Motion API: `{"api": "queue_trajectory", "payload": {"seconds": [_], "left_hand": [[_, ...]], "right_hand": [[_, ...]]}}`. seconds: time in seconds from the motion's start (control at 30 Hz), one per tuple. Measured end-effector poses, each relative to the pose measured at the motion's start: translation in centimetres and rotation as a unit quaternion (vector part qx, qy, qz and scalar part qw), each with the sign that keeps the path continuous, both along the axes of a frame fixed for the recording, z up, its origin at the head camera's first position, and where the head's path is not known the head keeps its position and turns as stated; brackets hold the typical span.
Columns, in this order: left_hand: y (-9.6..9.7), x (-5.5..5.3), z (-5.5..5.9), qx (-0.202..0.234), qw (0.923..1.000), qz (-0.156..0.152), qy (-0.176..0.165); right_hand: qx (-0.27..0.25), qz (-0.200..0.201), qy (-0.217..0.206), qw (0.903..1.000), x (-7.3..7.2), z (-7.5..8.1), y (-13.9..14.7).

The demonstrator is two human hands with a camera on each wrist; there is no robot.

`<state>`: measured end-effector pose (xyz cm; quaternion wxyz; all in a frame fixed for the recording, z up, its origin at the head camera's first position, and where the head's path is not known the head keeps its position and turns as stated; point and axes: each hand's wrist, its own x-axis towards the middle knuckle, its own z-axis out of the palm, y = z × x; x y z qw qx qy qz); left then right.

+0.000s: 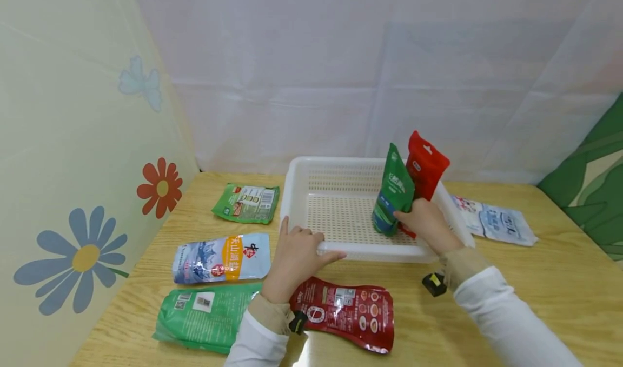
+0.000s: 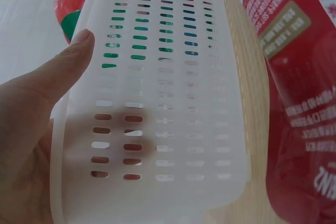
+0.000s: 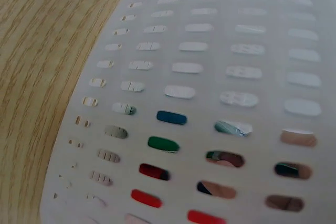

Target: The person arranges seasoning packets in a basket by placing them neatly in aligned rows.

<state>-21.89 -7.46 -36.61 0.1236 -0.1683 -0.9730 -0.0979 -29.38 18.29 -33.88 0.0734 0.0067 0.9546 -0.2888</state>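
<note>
A white slotted plastic basket (image 1: 331, 248) stands on the wooden table. At its near left corner my left hand (image 1: 299, 251) grips the rim, thumb (image 2: 71, 59) along the near edge and fingers inside, showing darkly through the slots. Inside the basket's right part, my right hand (image 1: 425, 224) holds a green pouch (image 1: 395, 191) upright, its thumb on the pouch's lower side. A red pouch (image 1: 425, 167) stands behind that one, leaning right, its lower part mostly hidden by the hand. Through the slots in the right wrist view, bits of green, red and fingers show.
Left of the basket lie a small green packet (image 1: 248, 204), a blue-and-orange pouch (image 1: 221, 259) and a large green bag (image 1: 204, 315). A dark red pouch (image 1: 345, 313) lies in front of the basket, a pale blue-white packet (image 1: 501, 224) to its right. Curtained walls border the table.
</note>
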Motion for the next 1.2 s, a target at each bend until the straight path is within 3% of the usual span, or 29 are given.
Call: {"api": "queue_trajectory", "payload": {"seconds": [0.37,0.53,0.87,1.2], "left_hand": [[0.0,0.0,0.1,-0.006,0.9999,0.003,-0.009],[0.1,-0.1,0.1,-0.02,0.9998,0.004,-0.007],[0.1,-0.1,0.0,-0.018,0.9998,0.002,0.003],[0.1,-0.2,0.0,-0.017,0.9999,0.003,-0.003]], "right_hand": [[-0.011,0.019,0.016,0.9996,0.1,-0.3,0.4],[0.013,0.055,0.04,0.9976,0.4,-0.2,1.0],[0.051,0.09,0.079,0.9915,1.7,1.5,2.9],[0.059,0.07,0.152,0.9841,3.1,2.7,6.5]]}}
